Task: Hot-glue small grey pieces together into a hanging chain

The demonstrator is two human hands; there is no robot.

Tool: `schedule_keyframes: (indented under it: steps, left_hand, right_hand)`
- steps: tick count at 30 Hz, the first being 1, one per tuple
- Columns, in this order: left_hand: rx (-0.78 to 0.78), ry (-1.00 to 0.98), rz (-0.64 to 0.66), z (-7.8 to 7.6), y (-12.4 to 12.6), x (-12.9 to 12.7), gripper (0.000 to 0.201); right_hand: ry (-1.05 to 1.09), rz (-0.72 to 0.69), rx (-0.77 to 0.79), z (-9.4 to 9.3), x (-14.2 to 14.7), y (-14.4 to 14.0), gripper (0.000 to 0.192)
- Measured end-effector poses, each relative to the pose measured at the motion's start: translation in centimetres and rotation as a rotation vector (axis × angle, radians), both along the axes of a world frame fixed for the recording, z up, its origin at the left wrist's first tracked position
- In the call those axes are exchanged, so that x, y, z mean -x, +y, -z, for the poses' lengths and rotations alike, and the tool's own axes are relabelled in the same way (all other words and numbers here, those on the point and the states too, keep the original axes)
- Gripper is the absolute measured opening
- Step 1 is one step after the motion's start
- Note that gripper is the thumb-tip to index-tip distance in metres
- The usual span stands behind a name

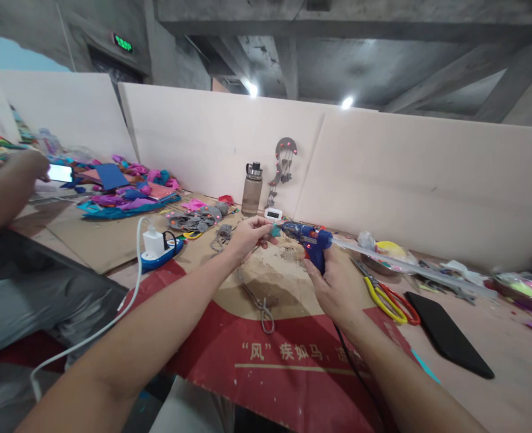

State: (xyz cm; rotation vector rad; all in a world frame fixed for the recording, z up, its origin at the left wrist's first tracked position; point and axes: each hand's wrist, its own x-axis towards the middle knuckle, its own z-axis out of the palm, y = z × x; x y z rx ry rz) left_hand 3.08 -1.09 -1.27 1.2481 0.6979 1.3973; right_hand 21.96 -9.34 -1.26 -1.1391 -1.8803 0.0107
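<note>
Cardboard covers the desk (pixel 496 337). Left hand (pixel 248 236) pinches a small teal piece (pixel 275 230); right hand's (pixel 338 282) grip wraps the glue gun (pixel 311 239), nozzle touching it. Best squeeze gently, fingertips clear.

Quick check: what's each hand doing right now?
Left hand: closed, pinching a small teal piece.
Right hand: closed around the blue hot glue gun.

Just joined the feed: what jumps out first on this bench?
Dead centre, the right hand grips a blue glue gun, its nozzle meeting a small teal piece pinched in the left hand. Yellow-handled scissors lie just right of the hands, and bright felt scraps pile up at far left.
</note>
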Motion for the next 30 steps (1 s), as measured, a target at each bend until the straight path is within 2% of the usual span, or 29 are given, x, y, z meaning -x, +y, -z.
schedule_keyframes:
  steps: [20, 30]
  left_hand:
    - [-0.061, 0.010, -0.016, 0.17, 0.22, 0.16, 0.026]
    - [-0.081, -0.009, -0.077, 0.17, 0.43, 0.26, 0.026]
  right_hand:
    - [0.001, -0.001, -0.007, 0.54, -0.06, 0.21, 0.044]
    - [0.029, -0.025, 0.030, 0.69, -0.01, 0.17, 0.043]
